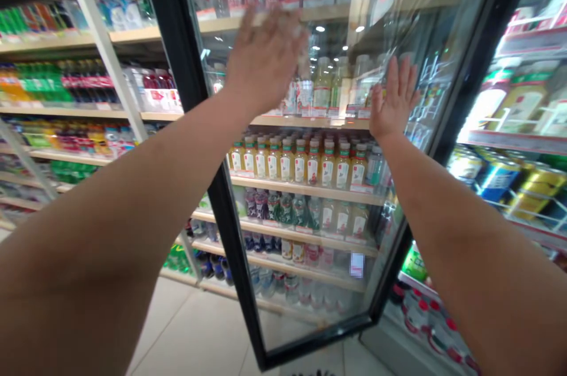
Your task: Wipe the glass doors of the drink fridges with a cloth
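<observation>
My left hand (268, 63) is raised against the upper part of a glass door (310, 311). Motion blurs its fingers, but they look stretched out and spread; a pale patch beside them is too smeared to make out. Lower and to the right, my right hand (394, 101) lies flat near the right side of the pane, fingers up and thumb apart. The door has a black frame (233, 246) and stands swung out at an angle. Reflections of lights show on its glass.
Behind the glass, shelves hold rows of yellow juice bottles (286, 160) and other drinks. More shelves of soft drinks (84, 81) line the left. At right, a lit cooler holds cans (498, 178) and bottles (527, 98). Pale floor tiles (199, 329) lie below.
</observation>
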The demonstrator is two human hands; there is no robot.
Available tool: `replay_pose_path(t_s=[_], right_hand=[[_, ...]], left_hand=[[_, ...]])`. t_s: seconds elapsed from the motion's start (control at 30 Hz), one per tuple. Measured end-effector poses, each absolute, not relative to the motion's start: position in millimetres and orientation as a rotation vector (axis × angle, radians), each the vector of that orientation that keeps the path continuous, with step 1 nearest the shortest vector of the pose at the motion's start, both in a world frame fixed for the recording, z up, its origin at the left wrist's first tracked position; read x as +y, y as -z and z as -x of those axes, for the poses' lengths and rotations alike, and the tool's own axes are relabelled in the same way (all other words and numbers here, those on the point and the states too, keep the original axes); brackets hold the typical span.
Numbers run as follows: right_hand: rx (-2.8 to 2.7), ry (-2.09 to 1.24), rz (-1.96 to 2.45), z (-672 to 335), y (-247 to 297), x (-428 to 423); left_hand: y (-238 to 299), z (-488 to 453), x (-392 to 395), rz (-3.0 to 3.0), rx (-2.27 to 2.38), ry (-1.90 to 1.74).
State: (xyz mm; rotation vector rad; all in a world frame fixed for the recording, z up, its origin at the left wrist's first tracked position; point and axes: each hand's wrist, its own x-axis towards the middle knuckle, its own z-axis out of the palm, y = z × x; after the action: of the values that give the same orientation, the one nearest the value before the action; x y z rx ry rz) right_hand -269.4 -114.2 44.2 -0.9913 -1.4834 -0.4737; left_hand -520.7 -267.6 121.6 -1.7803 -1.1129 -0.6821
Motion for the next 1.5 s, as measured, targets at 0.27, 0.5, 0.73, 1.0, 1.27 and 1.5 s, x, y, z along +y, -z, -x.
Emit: replay_pose_path(t_s=[0.27, 0.5, 0.73, 1.0, 1.27, 1.5], right_hand=[[-1.473, 0.488, 0.979, 269.1, -43.1, -111.3], [-1.435, 0.491, 0.882, 269.5, -39.7, -96.0], [-1.571, 0.693, 0.803, 272.0, -36.1, -99.7], [-1.595, 0.754, 0.708, 272.2, -37.5, -85.5], [-1.580, 0.781, 0.672, 273.2, -35.8, -78.1], [-1.583, 0.793, 0.693, 274.5, -36.0, -78.4]], left_hand=[[-90.1, 513.0, -254.9, 1.969, -1.008, 0.302], [-140.1, 535.3, -267.9, 1.440, -1.051, 0.694], [-80.5, 508.7, -248.6, 1.835, -0.783, 0.088], [-123.9, 538.0, -253.2, 1.318, -1.055, 0.820], [-95.1, 515.4, -236.8, 1.868, -0.730, -0.036], [-115.7, 506.8, -226.8, 1.508, -1.110, 0.634]])
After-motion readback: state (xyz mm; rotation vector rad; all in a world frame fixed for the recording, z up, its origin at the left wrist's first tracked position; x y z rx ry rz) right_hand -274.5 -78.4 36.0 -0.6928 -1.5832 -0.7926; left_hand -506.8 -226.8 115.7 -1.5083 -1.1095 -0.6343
